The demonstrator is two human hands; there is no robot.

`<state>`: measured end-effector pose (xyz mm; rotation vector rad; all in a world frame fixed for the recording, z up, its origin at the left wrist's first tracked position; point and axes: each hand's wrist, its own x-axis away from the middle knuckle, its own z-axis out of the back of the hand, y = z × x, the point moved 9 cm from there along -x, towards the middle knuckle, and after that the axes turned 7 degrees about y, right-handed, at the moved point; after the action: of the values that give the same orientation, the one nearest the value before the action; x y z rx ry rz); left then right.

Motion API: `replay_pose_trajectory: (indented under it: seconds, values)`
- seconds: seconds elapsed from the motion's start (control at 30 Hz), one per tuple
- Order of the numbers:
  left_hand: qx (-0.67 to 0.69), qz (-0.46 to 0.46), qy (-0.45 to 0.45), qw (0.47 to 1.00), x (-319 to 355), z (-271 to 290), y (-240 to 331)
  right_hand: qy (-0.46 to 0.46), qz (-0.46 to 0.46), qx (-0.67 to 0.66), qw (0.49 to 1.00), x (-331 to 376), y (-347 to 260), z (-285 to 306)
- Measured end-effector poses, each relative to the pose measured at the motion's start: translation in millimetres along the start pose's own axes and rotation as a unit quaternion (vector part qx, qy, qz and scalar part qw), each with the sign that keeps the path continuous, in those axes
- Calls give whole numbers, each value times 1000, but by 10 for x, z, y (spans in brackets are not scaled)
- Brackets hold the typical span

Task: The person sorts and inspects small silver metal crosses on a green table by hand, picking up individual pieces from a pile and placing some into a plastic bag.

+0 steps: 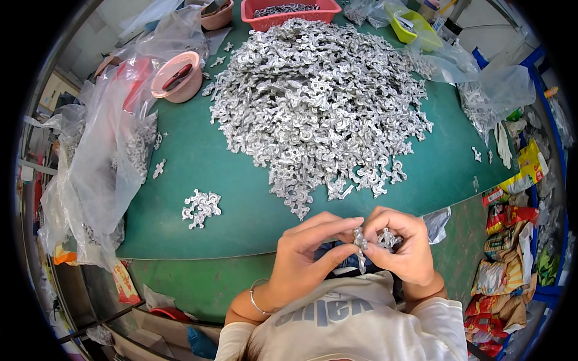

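Close to my body, just past the table's near edge, both hands are raised and almost meet. Between the thumb and fingers of my left hand (316, 243) is a small silver metal casting (360, 239), held upright. My right hand (400, 243) is curled beside it, its thumb and fingertips near the same piece. More silver metal castings (389, 239) sit in the curled right fingers. Beyond the hands, a large heap of similar castings (325, 108) covers the middle of the green table (241, 222). A small cluster of castings (201, 208) lies apart to the left.
At the back stands a red basin (289, 17) with metal parts. A pink tub (177, 78) holds a red-handled tool. Clear plastic bags (90, 180) crowd the left edge, and another bag of parts (487, 102) sits at the right. Colourful sacks (503, 271) are stacked beyond the right side.
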<state>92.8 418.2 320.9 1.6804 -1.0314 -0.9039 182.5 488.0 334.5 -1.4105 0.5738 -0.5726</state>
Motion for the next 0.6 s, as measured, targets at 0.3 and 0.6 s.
replay_pose_trajectory:
  seconds: [0.3, 0.6]
  values:
    - [102, 93, 3, 990, -11, 45, -131, 15, 31, 39, 999, -27, -80, 6]
    - [160, 145, -18, 976, 23, -23, -195, 49, 217, 146, 964, 72, -378, -22]
